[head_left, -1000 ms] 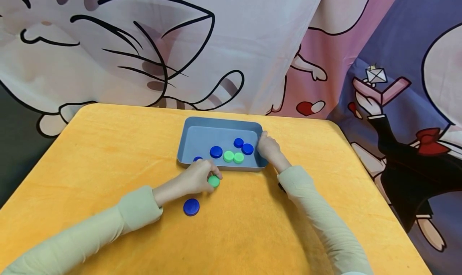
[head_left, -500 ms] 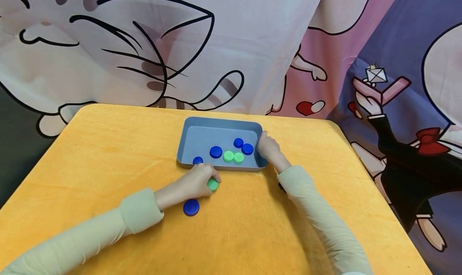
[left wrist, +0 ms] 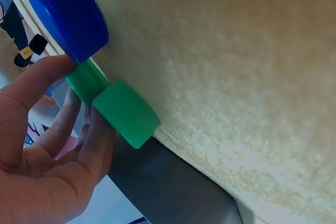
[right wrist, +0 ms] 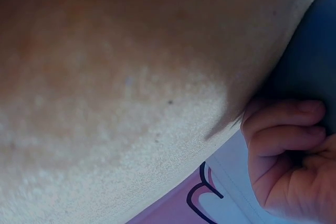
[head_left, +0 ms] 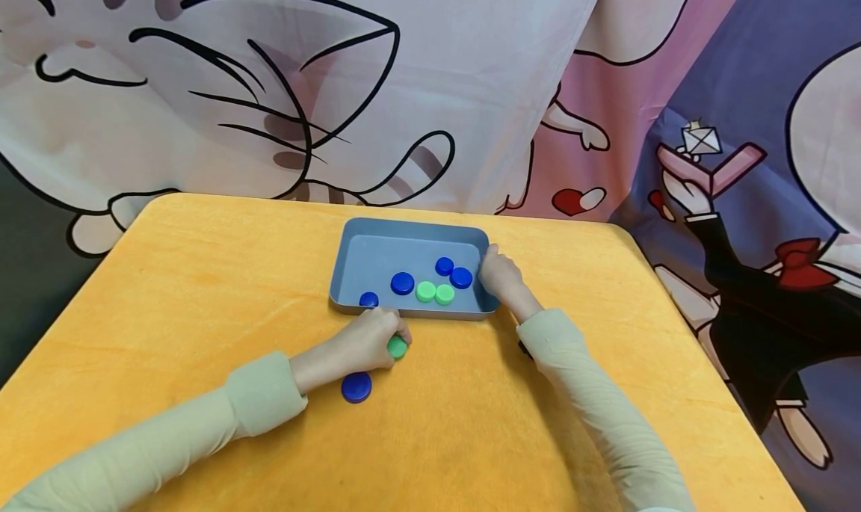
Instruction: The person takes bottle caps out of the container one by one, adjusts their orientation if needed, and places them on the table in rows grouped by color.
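Note:
My left hand (head_left: 366, 340), just in front of the tray, pinches a green bottle cap (head_left: 397, 347) between thumb and fingers. In the left wrist view, that cap (left wrist: 87, 82) shows behind a second green cap (left wrist: 126, 114), which stands against the fingers; the hand hides one of them from the head view. A larger blue cap (head_left: 356, 386) lies on the table close to the left hand's near side. With curled fingers, my right hand (head_left: 501, 275) grips the right rim of the blue-grey tray (head_left: 410, 229).
Inside the tray are two green caps (head_left: 435, 293) and several blue caps (head_left: 403, 283), one (head_left: 368, 300) against its near wall. A yellow cloth (head_left: 235, 273) covers the table. Printed cartoon curtains (head_left: 471, 86) hang behind it. A small black object (head_left: 525, 350) shows beside the right sleeve.
My left hand has drawn slightly toward the body with the green cap, away from the tray's near wall, uncovering more of the blue cap there. My right hand has stayed on the tray.

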`<state>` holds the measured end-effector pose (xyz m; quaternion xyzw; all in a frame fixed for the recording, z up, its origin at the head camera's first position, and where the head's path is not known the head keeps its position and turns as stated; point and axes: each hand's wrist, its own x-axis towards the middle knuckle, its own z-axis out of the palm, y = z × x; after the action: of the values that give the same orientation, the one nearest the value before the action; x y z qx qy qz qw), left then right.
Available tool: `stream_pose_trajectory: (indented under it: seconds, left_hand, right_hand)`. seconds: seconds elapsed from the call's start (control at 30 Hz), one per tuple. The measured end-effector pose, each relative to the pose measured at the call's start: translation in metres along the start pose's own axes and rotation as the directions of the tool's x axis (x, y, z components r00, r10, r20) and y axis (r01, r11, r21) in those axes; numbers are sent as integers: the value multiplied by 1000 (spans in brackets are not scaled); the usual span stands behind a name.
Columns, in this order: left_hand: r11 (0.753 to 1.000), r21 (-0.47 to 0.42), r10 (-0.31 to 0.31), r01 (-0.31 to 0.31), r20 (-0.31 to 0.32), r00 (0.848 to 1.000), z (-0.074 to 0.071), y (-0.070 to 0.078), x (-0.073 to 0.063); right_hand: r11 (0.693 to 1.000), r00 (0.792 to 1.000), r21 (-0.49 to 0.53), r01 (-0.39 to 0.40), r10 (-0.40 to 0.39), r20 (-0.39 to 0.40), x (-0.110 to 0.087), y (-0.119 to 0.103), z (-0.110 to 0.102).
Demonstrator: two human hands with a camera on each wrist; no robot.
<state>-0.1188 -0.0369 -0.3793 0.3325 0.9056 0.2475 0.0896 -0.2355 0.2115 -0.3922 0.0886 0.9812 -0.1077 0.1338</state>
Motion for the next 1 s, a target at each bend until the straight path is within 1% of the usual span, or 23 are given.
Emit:
stream_pose_trajectory:
  seconds: [0.33,0.7,0.87,1.0]
  left_hand:
    - [1000,-15,-11,11,27,1000,-1,-1,2]
    - [998,-31,-57,58,47,997,-1,0,3]
    - [998,-35,-58,60,52,997,-1,0,3]
    - [998,-21,-50,52,53,997,-1,0,3]
  right_hand:
    - [1000,1000,-1,-7,7,1,0,-1,0]
    - [1000,1000,18,5,-4,-10,0,0,1]
    - [1000,1000,23,1,-1,-7,-2,0,-1]
    - [1000,1000,13,3,-3,-4,-3,0,-1]
